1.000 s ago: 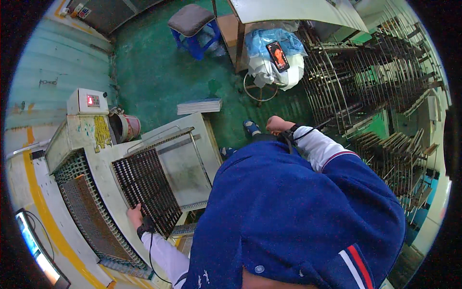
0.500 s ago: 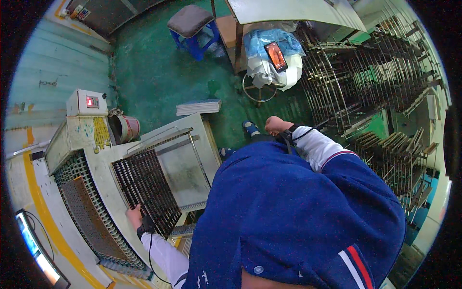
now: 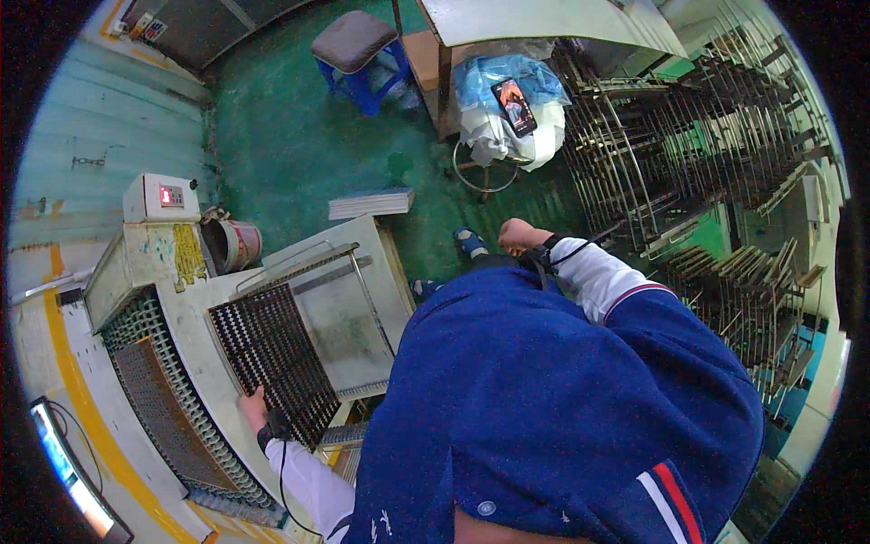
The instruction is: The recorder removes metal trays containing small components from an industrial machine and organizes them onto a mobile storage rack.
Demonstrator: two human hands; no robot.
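Note:
At the lower left, my left hand [image 3: 254, 411] is closed at the near left edge of a dark grid tray [image 3: 272, 349] with rows of small holes or pegs. Its thumb or a finger points up along the tray's edge; the other fingers are mostly hidden. The tray lies slanted on a pale machine bed [image 3: 337, 313], beside a metal rail frame [image 3: 370, 304]. My right hand [image 3: 518, 237] is held in front of my body, curled into a fist, with nothing visible in it. Both wrists wear dark bands with cables.
Left of the tray, a brown perforated plate [image 3: 172, 412] lies on a mesh conveyor [image 3: 136, 317]. A control box [image 3: 161, 198] and a bucket [image 3: 241, 245] stand beyond. A phone [image 3: 515, 107] rests on a covered stool. Metal racks [image 3: 689, 136] line the right; a blue-legged stool [image 3: 358, 54] stands ahead.
The view has shifted very slightly. Both hands stay where they were, and the picture on the phone screen differs.

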